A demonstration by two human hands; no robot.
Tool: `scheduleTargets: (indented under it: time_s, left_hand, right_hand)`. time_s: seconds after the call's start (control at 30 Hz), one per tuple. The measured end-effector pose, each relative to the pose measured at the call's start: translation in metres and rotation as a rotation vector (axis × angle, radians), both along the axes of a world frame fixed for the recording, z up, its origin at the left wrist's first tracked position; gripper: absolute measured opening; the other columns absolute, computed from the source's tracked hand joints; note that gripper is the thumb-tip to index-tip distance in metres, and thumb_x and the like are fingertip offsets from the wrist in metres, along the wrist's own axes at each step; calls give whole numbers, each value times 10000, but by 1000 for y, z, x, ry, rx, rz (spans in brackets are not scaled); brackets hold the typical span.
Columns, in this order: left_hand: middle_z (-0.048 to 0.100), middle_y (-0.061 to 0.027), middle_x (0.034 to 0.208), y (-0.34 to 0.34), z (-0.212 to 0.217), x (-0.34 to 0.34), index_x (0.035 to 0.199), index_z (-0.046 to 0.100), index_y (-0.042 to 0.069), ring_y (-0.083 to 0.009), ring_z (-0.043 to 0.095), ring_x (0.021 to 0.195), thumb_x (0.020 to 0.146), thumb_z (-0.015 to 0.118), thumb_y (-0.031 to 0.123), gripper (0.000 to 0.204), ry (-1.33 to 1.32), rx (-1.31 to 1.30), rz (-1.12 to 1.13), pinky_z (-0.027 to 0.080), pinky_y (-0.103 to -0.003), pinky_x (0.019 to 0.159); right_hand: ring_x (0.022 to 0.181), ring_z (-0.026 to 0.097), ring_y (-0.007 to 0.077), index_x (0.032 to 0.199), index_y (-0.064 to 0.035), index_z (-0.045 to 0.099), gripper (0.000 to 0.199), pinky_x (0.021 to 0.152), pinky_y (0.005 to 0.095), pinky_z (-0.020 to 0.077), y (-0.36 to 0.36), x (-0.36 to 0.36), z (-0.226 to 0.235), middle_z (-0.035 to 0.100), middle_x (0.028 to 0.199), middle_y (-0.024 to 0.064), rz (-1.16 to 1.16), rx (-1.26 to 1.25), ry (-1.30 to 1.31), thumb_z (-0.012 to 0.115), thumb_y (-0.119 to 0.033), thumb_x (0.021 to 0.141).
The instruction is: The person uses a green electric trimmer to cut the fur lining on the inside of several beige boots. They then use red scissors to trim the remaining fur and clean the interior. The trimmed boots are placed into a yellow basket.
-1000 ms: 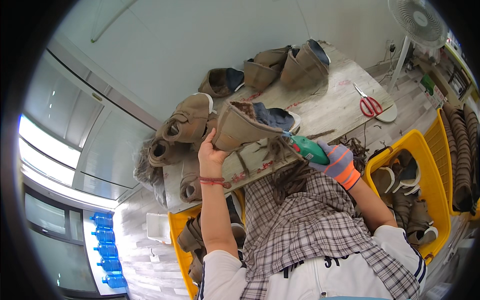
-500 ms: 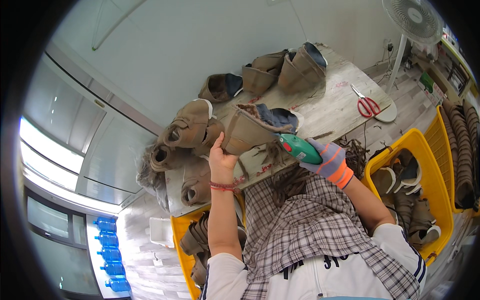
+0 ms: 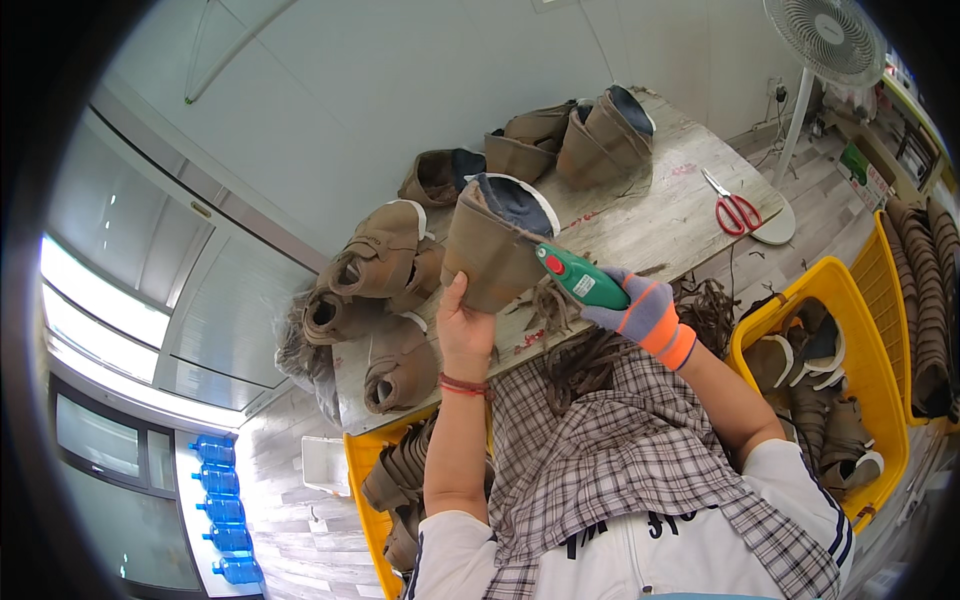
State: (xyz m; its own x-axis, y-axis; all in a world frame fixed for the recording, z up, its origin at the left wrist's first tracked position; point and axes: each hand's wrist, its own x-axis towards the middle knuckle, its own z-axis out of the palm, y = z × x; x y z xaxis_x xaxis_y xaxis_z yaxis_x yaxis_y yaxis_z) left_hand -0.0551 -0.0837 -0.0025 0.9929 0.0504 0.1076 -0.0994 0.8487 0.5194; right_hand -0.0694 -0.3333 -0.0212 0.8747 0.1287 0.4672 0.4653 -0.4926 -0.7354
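My bare left hand [image 3: 467,325] is closed around the lower side of a brown shoe upper [image 3: 484,252] with a dark blue lining and a white stiff rim. The upper is held tilted above the table, its opening facing up and away. In a grey and orange glove, my right hand [image 3: 642,312] grips a green handheld electric cutter [image 3: 585,281] with a red button. The cutter's tip meets the upper's right edge, just below the white rim; the blade itself is too small to make out.
More brown uppers [image 3: 378,245] stand at the left and back of the wooden table [image 3: 690,190]. Red-handled scissors [image 3: 737,213] lie at its right. Brown scrap strips [image 3: 590,360] hang near my lap. Yellow baskets [image 3: 880,400] of uppers flank me. A white fan [image 3: 828,38] stands at back right.
My left hand has raised and turned the upper, so its lining and white rim face more upward. My right hand has shifted slightly left and up with the cutter.
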Motion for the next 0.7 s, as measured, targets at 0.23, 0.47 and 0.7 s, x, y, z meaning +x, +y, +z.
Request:
scheduleTargets:
  time_s: [0.23, 0.47, 0.7]
  left_hand:
    - [566, -76, 1206, -2, -12, -1, 1205, 529, 18, -209, 533, 1098, 873, 561, 62, 337, -160, 265, 76, 409, -361, 962]
    - [600, -34, 1141, 4, -36, 2, 1138, 579, -3, -102, 542, 988, 886, 572, 66, 262, -277, 772, 244, 407, -247, 840]
    - [609, -121, 918, 11, -56, 3, 948, 611, -10, -230, 552, 852, 831, 626, 75, 145, -356, 1438, 433, 416, -312, 765]
  right_hand:
    - [644, 642, 216, 1055, -55, 623, 609, 613, 299, 503, 10, 13, -8, 662, 746, 97, 28, 164, 77, 771, -468, 632]
    - [639, 631, 220, 992, -38, 625, 605, 614, 307, 493, 14, 18, 7, 644, 708, 105, 64, 246, 262, 757, -512, 640]
    - [597, 585, 122, 921, -20, 619, 507, 576, 269, 476, 10, 37, -6, 625, 681, 56, 68, 297, 430, 763, -442, 677]
